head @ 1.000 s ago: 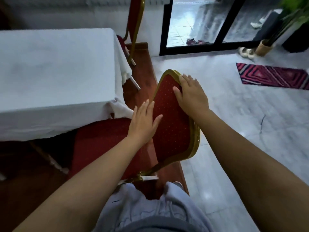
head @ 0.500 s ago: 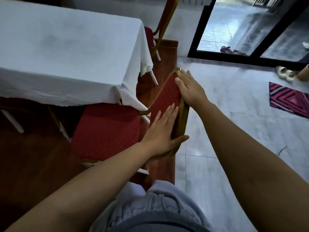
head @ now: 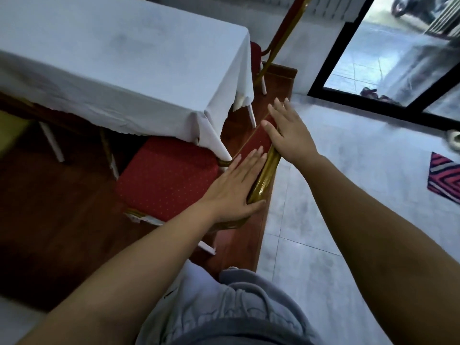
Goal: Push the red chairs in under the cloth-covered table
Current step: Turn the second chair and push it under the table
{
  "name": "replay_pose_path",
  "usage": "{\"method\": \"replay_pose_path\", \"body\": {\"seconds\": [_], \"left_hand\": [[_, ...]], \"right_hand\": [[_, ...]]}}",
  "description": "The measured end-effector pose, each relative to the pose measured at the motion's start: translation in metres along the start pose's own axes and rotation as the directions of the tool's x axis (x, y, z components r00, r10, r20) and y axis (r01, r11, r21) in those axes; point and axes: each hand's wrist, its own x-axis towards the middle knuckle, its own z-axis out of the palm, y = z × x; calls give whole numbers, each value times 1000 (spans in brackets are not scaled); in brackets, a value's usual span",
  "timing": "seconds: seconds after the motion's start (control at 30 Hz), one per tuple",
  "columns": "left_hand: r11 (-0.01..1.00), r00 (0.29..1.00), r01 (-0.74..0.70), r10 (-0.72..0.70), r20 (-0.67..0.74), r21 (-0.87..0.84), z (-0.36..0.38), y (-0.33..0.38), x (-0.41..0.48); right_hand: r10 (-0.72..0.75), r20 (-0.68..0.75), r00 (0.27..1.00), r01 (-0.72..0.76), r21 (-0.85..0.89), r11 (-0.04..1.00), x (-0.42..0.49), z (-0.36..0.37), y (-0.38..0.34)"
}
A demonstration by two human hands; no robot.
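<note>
The red chair (head: 166, 178) with a gold frame stands at the near right corner of the table, which is draped in a white cloth (head: 124, 58). Its seat reaches partly under the hanging cloth. I see its backrest (head: 254, 143) almost edge-on from above. My left hand (head: 234, 190) lies flat on the backrest's front, thumb hooked round the gold frame. My right hand (head: 288, 135) rests over the backrest's top edge, thumb on the red face, fingers stretched out. A second red chair (head: 281, 38) stands at the table's far end.
White table legs (head: 52, 145) stand on the dark wooden floor. Grey tiles lie to the right, with a patterned rug (head: 445, 180) and a shoe (head: 453, 143). A black-framed glass door (head: 373, 103) is behind. My grey-trousered knee (head: 224, 307) is close behind the chair.
The chair has slid toward the table and its backrest has turned edge-on to me. My left hand shifted down to the frame's lower side. My right hand stayed on top.
</note>
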Motion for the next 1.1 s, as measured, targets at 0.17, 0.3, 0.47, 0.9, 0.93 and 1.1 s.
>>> {"method": "replay_pose_path", "body": {"seconds": [0.17,0.3,0.47,0.9,0.93,1.1], "left_hand": [[994,1000,23,-23,-4,109,-11,-15,-38],[978,994,105,-105,-11,181,-22,-33,-79],[934,961,276,-276,-34,225,-38,-54,-144],[607,638,770,-740,-212,198,-60,-87,-289],[581,605,796,-764,-225,170,-59,-87,-294],[551,529,834,-803,-276,-4,-50,-77,-294]], "right_hand": [[-160,-23,987,160,22,987,-10,12,-21],[-277,-27,961,278,51,959,-20,23,-48],[-468,28,883,467,18,884,-25,42,-84],[-791,169,588,801,17,599,-35,86,-189],[-794,179,581,804,28,594,-33,87,-191],[-712,269,649,704,144,696,-15,88,-176]]}}
